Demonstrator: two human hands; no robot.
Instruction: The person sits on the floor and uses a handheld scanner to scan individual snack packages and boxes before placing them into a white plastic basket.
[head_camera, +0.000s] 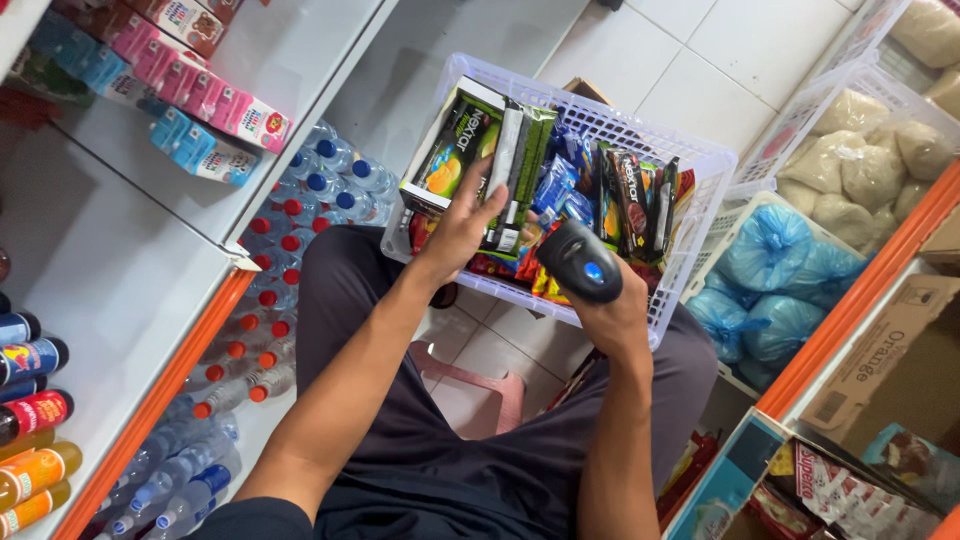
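Observation:
A white plastic basket (700, 160) rests on my lap, packed with snack boxes and packets. My left hand (462, 228) grips a stack of green and black snack boxes (470, 140) standing at the basket's left end. My right hand (612, 312) holds a black handheld barcode scanner (580, 262) with a blue button, its head aimed toward the boxes. Dark snack packets (632, 200) and blue packets (560, 185) fill the middle of the basket.
White shelves at left carry pink and blue drink cartons (205, 100) and bottles (35, 415). Packs of water bottles (300, 220) lie on the floor. Blue bags (775, 270) and sacks in baskets stand at right, beside a cardboard box (880, 360). A pink stool (480, 385) sits under me.

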